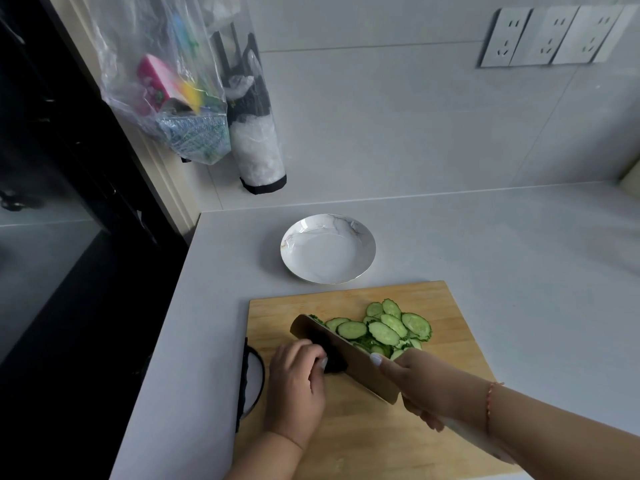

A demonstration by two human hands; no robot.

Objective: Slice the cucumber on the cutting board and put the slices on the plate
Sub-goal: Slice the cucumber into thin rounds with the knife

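Pale grey bench (485,258), matte, running into a corner; light tiled wall behind it with a row of three sockets (554,36) high up. Dark cabinet or appliance front at the bench's left edge. Clear plastic bag (162,81) with coloured packets hangs on the wall above the bench corner, a black-and-white bag holder (256,133) just beside it.

Wooden cutting board (450,306) lies on the bench at its near edge, pale bamboo grain. White marbled plate (298,237) sits on the bench just behind the board, apart from it, nothing on it.

Cucumber slices (384,327) lie on the board in an overlapping heap behind the knife (349,355): thin ovals, pale green flesh, dark bumpy skin at the rims.

Left hand (298,382) on the board, fingers curled down over the uncut cucumber end (334,363), which shows only as a dark stub against the blade, probably the last piece. Right hand (419,382) wrapped round the knife handle, forefinger laid on the blade's side; broad blade angled across the board, edge down beside the left fingertips.
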